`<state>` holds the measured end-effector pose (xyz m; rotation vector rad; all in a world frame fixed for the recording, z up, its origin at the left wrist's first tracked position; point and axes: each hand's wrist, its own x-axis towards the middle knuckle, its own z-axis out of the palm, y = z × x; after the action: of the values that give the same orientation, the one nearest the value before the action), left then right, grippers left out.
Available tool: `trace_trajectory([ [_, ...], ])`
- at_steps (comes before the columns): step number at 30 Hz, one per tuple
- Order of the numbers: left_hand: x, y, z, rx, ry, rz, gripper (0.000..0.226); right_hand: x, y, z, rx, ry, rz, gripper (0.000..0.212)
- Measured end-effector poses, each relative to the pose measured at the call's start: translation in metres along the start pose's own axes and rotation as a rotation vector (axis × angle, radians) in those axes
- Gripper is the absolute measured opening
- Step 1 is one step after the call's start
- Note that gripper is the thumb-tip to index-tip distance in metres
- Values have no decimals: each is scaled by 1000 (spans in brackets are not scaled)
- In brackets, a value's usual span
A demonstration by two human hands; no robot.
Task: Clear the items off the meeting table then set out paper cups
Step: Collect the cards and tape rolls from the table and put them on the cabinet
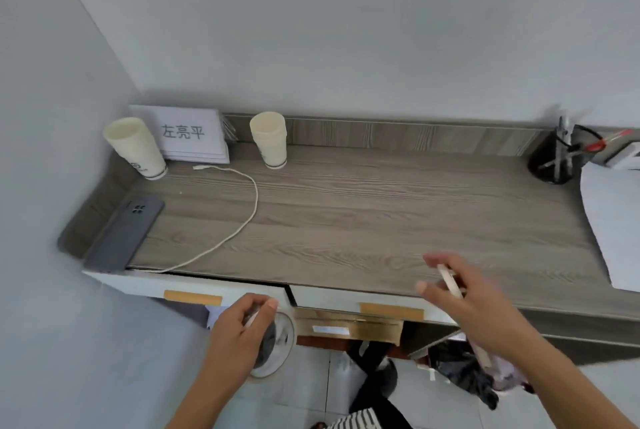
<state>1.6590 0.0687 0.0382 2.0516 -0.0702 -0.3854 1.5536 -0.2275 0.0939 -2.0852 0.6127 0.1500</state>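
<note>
A wood-grain counter [381,214] runs along the grey wall. Two stacks of paper cups stand at its back left: the left stack [135,149] leans toward the corner; the second stack [268,140] stands upright; both are well apart from the hands, and how many cups each holds I cannot tell. Between them leans one pile of name cards [192,133]. One white cable [247,210] loops from in front of the cards to the front edge, lying between the stacks and the left hand [239,333]; one grey phone [125,234] lies face down at the left end. At the far right stand one dark pen holder [553,165] and a red-and-black object [609,146] too blurred to name; one white sheet [611,221] lies near them. Two drawer fronts show under the top, each with a tan strip [192,297]; one cardboard box [349,324] sits below. The left hand, over a round white-rimmed bin [280,352], curls its fingers round a small pale thing [251,318]; the right hand [467,297] hovers over the front edge, pinching a pale flat strip [450,281].
</note>
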Motion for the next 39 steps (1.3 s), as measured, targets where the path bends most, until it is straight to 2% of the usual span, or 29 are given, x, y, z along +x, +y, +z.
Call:
trace_trajectory([
  [4,29,14,9,-32,100,-59,15,106,-17,-23,-129,57,-107,62],
  [9,64,32,22,-2,202,-97,13,248,-51,-9,-577,-10,-334,70],
  [13,73,43,30,2,230,-124,13,318,-65,19,-772,-68,-457,74],
  [16,89,52,28,-7,230,-133,13,345,-69,27,-819,-111,-496,85],
  [19,109,55,18,-24,220,-136,12,338,-54,21,-763,-59,-530,86],
  [22,134,57,9,-31,178,-150,14,318,-17,14,-694,161,-537,57],
  [25,161,61,9,-125,141,-178,17,320,6,10,-681,180,-549,33],
  [30,201,85,28,-374,12,-249,12,330,-11,16,-596,114,-472,32],
  [33,221,104,43,-471,-77,-316,22,313,-24,15,-538,181,-416,34],
  [35,226,116,52,-535,-144,-316,28,289,-37,11,-277,140,-325,32],
  [37,226,126,66,-559,-210,-298,31,263,-50,12,71,-65,-192,26],
  [39,225,133,82,-569,-268,-302,35,246,-52,19,310,-166,-132,20],
])
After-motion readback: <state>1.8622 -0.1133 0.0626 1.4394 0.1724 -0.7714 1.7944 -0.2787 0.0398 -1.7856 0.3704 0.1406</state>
